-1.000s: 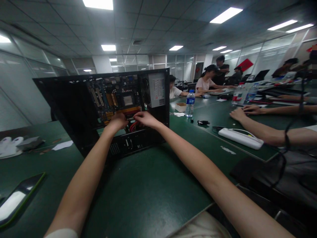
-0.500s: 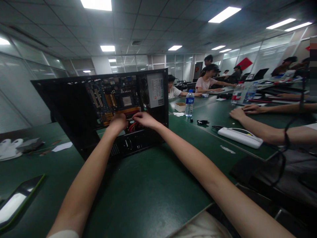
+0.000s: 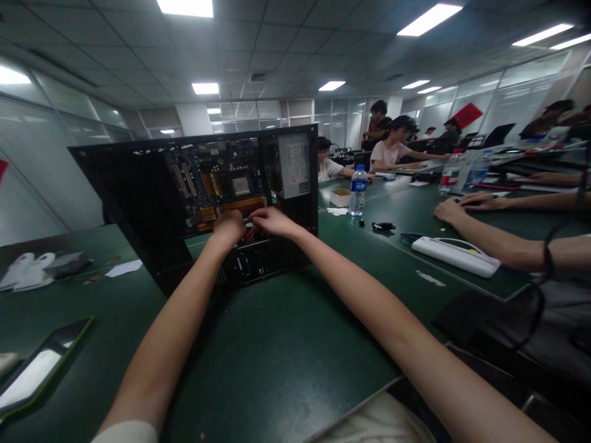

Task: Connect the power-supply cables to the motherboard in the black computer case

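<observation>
An open black computer case stands on edge on the table, its motherboard facing me. Both my hands reach into the lower middle of the case, below the memory slots. My left hand is closed there, its fingertips turned away and slightly blurred, so what it grips is hidden. Just to its right, my right hand pinches thumb and fingers together at a bundle of red and dark cables. Top right in the case sits the silver power supply.
A phone with a green edge lies at the left; white gloves and a grey block lie beyond it. To the right are a water bottle, a small box, a white power strip and another person's hands.
The view has shifted slightly, moving the scene a little to the right. My left hand has moved slightly closer to my right one; both stay at the cables inside the case.
</observation>
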`<state>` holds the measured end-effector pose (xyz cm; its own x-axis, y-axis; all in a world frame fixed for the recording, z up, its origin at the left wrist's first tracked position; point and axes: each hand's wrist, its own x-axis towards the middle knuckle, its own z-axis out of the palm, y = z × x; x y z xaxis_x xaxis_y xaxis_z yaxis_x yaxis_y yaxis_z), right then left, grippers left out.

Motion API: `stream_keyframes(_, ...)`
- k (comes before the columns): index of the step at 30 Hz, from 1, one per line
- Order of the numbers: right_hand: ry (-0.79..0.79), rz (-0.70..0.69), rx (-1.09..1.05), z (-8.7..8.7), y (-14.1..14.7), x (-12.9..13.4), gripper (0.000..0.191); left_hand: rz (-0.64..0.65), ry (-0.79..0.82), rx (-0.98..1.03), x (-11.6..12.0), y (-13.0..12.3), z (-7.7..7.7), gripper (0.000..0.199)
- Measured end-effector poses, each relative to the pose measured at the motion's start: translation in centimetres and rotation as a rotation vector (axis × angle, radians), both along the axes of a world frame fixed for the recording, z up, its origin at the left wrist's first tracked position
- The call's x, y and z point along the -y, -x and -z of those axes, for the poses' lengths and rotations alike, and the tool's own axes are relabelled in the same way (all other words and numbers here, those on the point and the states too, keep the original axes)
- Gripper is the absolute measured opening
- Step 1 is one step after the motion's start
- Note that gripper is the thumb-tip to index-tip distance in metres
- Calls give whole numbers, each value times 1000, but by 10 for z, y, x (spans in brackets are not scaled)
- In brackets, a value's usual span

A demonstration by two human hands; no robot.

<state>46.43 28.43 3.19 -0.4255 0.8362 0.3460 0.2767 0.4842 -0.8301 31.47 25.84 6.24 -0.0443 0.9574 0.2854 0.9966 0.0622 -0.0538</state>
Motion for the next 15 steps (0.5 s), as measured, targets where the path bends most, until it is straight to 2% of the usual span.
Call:
stream_keyframes(5,0,-23,19,2,0,-3,28,1,-7,7,2,-4,0,40)
stream_keyframes(8,20,-9,-44,3,2,-5,34,8,-15,11,2,-3,0,40)
stream_keyframes(11,142,54,-125,2,4,-4,42,-11,-34,14,0,-2,4,41)
stream_keyframes(15,361,66,-237,-3,3,0,22,-22,-9,46,-4,8,6,43)
